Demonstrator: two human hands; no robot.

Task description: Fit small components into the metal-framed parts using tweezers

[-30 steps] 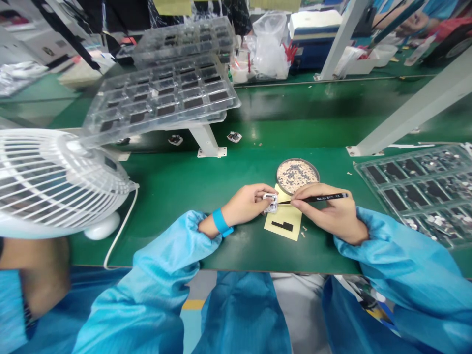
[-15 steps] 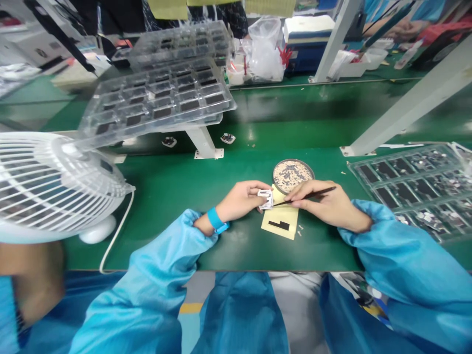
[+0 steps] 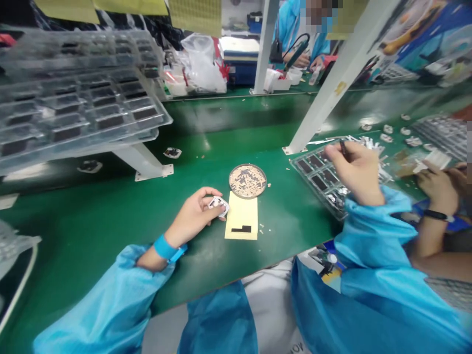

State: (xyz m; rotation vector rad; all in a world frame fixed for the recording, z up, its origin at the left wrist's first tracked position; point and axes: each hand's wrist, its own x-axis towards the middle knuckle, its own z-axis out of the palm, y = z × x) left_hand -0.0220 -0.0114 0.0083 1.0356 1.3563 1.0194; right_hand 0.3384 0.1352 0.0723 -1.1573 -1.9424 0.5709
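My left hand (image 3: 194, 215) holds a small white plastic housing (image 3: 220, 202) between thumb and fingers, just left of a yellow paper slip (image 3: 241, 209). A black stepped strip (image 3: 242, 229) lies on that slip. Beyond it, a round shallow dish (image 3: 248, 197) holds many tiny light and dark pieces. My right hand (image 3: 360, 172) is raised over a clear compartment tray (image 3: 316, 191), its fingers closed around dark tweezers (image 3: 343, 147). Only a short part of the tweezers shows; their tips are hidden. Dark rectangles and small parts fill the tray's compartments.
Stacked clear trays (image 3: 110, 132) rest on a raised shelf at left. A slanted white post (image 3: 317, 118) stands behind the right tray. At far right are a co-worker's hands (image 3: 437, 184). A white fan (image 3: 13, 246) shows at the left edge.
My right hand has moved away from the housing, right and up over the tray, with the tweezers. My left hand still holds the housing. The view has swung to the right.
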